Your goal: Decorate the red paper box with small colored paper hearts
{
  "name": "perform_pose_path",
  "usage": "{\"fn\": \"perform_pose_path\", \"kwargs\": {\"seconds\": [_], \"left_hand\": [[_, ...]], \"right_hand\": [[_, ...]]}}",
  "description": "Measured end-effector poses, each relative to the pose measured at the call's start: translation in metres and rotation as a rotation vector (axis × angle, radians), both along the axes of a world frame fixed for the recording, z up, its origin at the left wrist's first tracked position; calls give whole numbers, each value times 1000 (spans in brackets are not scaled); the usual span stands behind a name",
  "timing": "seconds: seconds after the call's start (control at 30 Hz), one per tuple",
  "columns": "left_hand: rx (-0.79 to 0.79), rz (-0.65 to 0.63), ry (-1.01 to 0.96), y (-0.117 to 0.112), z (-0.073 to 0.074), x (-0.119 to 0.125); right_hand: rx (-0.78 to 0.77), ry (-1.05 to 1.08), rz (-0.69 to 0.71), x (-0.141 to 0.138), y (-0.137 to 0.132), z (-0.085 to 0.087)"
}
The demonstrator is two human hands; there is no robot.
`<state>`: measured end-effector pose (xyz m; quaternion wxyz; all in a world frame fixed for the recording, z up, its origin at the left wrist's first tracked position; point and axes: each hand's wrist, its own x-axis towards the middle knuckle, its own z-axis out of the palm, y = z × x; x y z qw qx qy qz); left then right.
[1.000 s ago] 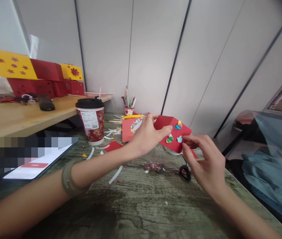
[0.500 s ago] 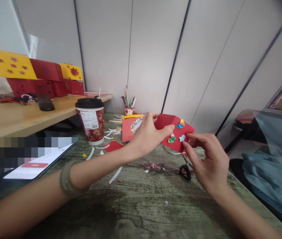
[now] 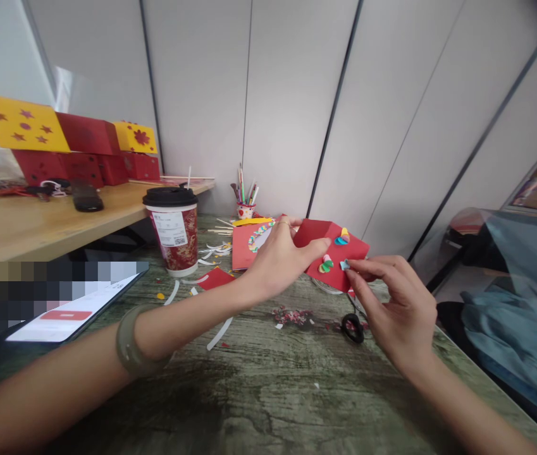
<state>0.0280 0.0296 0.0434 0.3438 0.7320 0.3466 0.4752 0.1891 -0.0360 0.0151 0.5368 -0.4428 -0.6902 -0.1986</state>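
Observation:
My left hand (image 3: 287, 259) grips a folded red paper piece (image 3: 314, 239), thumb on its near face and fingers behind it. Colored paper petals sit on that face: a yellow and blue cluster (image 3: 343, 237) near the top and a green and pink one (image 3: 326, 265) lower down. My right hand (image 3: 397, 300) pinches a small light blue paper piece (image 3: 345, 265) between thumb and forefinger, against the red paper. Below the right fingers lie black-handled scissors (image 3: 352, 328), their blades partly hidden behind the red paper and hand.
Red paper scraps (image 3: 291, 316) and white strips (image 3: 221, 333) litter the dark table. A lidded paper cup (image 3: 173, 234) stands left, near a phone (image 3: 73, 309). Behind are a brush pot (image 3: 246, 210) and a decorated red card (image 3: 242, 249). Paper boxes (image 3: 88, 134) stand on a wooden shelf.
My right fingertips have moved slightly left and closed on the light blue piece, which has turned a little. The red paper has shifted slightly in my left hand's hold.

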Motion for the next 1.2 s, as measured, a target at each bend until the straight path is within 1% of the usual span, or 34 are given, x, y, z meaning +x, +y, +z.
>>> {"fn": "perform_pose_path", "kwargs": {"seconds": [0.1, 0.17, 0.3, 0.4, 0.53, 0.63, 0.7, 0.77, 0.8, 0.93, 1.0, 1.07, 1.2], "left_hand": [[-17, -39, -4, 7, 1, -1], [-19, -73, -16, 14, 2, -2], [-21, -114, 27, 26, 1, -5], [-10, -99, 94, 26, 2, -7], [23, -66, 147, 21, 4, -8], [43, -41, 172, 19, 5, -7], [54, -28, 184, 20, 4, -6], [67, -12, 195, 21, 3, -6], [73, -5, 202, 21, 3, -6], [90, -6, 204, 22, 2, -6], [91, -22, 194, 22, 2, -6], [91, -33, 186, 21, 2, -6], [61, -58, 157, 22, 2, -7]], "right_hand": [[-16, 57, 93, 1, 0, 0], [-43, 30, 127, 1, 0, 1], [-86, -107, 90, 3, 1, 3], [-48, -162, 71, 6, 3, 3], [18, -268, 29, 8, 4, 0], [30, -234, -36, 8, 5, -1], [27, -169, -61, 8, 6, -1], [36, -167, -72, 8, 6, -1], [49, -205, -72, 9, 6, -2], [105, -473, -51, 10, 6, -6], [114, -551, -48, 10, 5, -7], [119, -565, -43, 10, 4, -7], [134, -460, -66, 11, 2, -6]]}}
